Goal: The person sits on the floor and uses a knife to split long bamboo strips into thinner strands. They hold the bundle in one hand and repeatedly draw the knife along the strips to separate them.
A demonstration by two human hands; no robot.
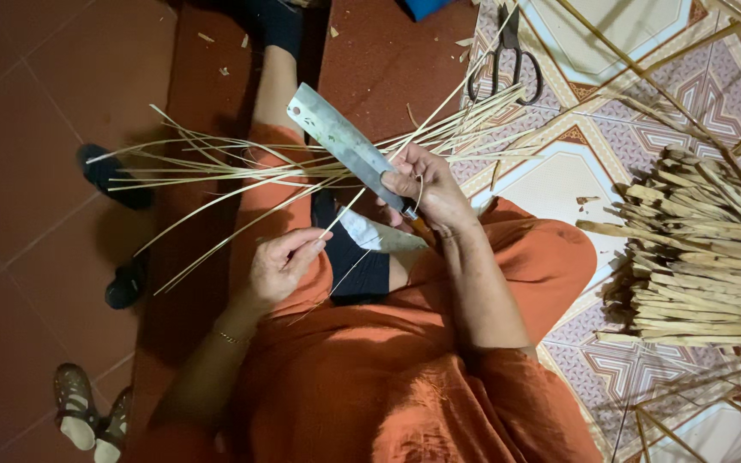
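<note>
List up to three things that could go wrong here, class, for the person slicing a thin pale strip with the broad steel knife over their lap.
1. The broad steel knife is gripped by the right hand close to the left hand pinching the thin pale strip; a slip could cut the fingers.
2. The blade works above the orange-clad lap, so a slip might strike the leg.
3. Loose pale splints lie across the knees and may snag the blade.

No packages, labels, signs or screens are showing anywhere in this view; nothing printed or boxed is lying on the floor or mat.
</note>
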